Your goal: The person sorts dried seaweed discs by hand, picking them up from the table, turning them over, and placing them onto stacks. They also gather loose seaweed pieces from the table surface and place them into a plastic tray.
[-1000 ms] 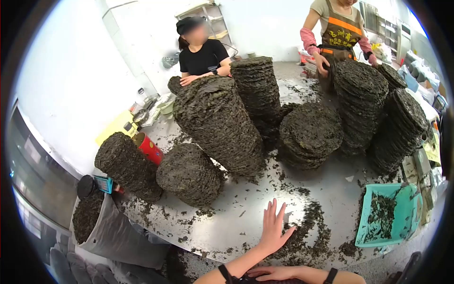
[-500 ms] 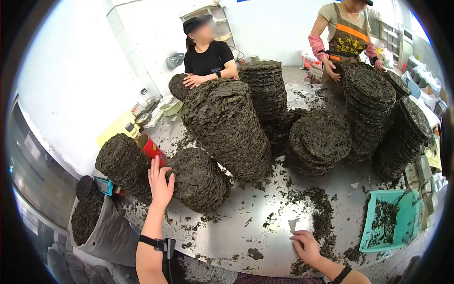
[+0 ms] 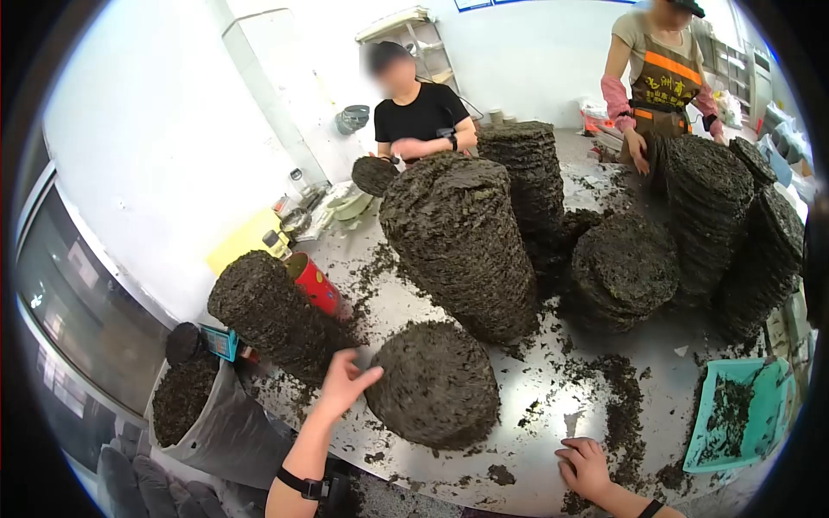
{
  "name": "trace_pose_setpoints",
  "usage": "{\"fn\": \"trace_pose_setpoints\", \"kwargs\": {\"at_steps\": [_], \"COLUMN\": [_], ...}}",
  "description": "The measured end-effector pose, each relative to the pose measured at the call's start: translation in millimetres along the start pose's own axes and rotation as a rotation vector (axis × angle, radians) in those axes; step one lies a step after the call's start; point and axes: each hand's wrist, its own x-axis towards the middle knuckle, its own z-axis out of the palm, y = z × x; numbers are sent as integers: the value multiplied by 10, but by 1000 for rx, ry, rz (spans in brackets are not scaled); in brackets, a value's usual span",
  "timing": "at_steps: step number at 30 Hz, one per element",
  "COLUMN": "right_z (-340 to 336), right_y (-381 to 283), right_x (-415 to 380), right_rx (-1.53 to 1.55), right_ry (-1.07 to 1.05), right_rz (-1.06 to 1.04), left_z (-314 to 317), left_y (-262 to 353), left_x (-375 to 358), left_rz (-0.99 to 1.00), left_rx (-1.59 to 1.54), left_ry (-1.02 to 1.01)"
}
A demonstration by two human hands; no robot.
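A short stack of dark, round, dried seaweed cakes (image 3: 436, 388) stands before me on the metal table. My left hand (image 3: 345, 386) is at its left side, fingers apart and thumb tip right at the edge of the stack. My right hand (image 3: 585, 466) rests on the tabletop near the front edge, fingers loosely spread and slightly bent, holding nothing. Just beyond its fingertips lies a thin pale scrap (image 3: 572, 423). Directly behind the short stack leans a much taller seaweed stack (image 3: 466, 250).
Another leaning stack (image 3: 268, 315) and a red can (image 3: 315, 283) are at left, above a grey sack (image 3: 229, 423) of seaweed. A teal tray (image 3: 701, 414) with scraps sits at right. More stacks (image 3: 626, 268) stand farther back. Two people work across the metal table (image 3: 518, 449).
The short stack has shifted toward me and to the right, with my left hand following beside it. My view has swung left. The person in black has turned their head and moved their hands.
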Motion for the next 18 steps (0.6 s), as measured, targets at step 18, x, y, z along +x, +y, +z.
{"fn": "trace_pose_setpoints", "kwargs": {"at_steps": [18], "right_z": [-206], "right_y": [-623], "right_x": [251], "right_rx": [240], "right_ry": [262], "right_rz": [-221], "left_z": [1248], "left_y": [1308], "left_x": [-1487], "left_rz": [382], "left_rx": [-557], "left_ry": [25]}}
